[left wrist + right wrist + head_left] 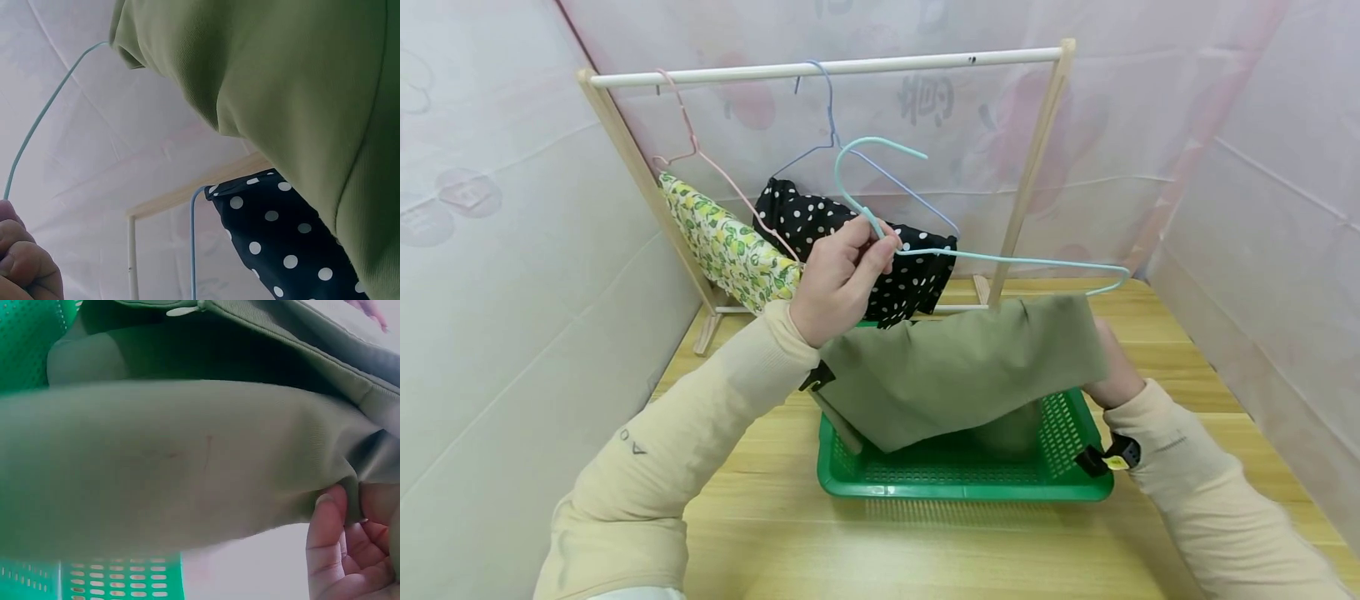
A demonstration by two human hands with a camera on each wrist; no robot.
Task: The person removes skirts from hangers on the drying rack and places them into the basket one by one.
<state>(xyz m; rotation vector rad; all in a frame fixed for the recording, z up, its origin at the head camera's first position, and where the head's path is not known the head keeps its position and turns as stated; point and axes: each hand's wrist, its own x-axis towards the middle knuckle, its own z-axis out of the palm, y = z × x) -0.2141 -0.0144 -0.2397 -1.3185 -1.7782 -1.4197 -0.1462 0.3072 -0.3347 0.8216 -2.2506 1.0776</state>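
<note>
My left hand [842, 279] pinches a mint-green wire hanger [1015, 259] at the base of its hook, above the basket. The hanger's bar slopes off to the right, and its far end dips behind the top edge of an olive green garment [955, 367]. At the garment's right end my right hand [1116, 367] grips the cloth, mostly hidden behind it in the head view. In the right wrist view, the thumb and fingers [328, 528] pinch a fold of the fabric, and a small zip pull [182, 311] shows on an edge. The garment hangs down into the green basket [962, 492].
Behind the hands stands a wooden rack with a white rail [917, 65]. A pink hanger [730, 183] on it carries a lemon-print cloth [722, 242]; a blue hanger [895, 179] carries a black polka-dot garment [917, 275]. Pale printed sheets enclose the wooden table [760, 517].
</note>
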